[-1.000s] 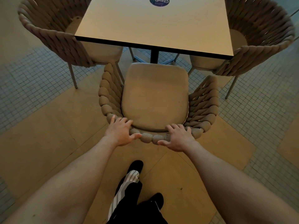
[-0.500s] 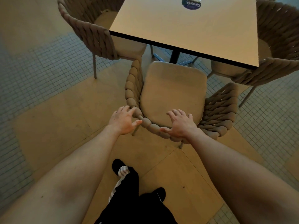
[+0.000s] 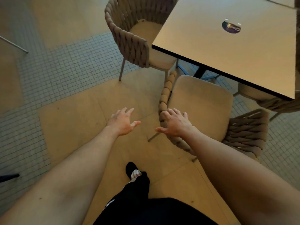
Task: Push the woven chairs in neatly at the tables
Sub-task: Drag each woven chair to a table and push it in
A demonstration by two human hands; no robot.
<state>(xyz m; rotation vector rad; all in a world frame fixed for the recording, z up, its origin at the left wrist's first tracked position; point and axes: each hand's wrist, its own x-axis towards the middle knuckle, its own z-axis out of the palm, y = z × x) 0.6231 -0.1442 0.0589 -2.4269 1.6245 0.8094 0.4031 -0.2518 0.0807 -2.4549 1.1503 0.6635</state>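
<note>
Now the left hand [image 3: 122,121] hovers spread and empty over the floor at nine o'clock of the woven chair [image 3: 201,109], whose back rim the right hand [image 3: 174,125] presses flat-fingered, seat toward the table [image 3: 243,51] at one o'clock, seemingly steering it under.

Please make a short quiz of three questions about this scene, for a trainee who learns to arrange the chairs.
1. True or false: the left hand grips the near woven chair.
2. Which hand is over that chair's woven back? A) left B) right C) both
3. Fill in: the round dark sticker lies on the ____.

Key: 1 false; 2 B; 3 table.
</note>
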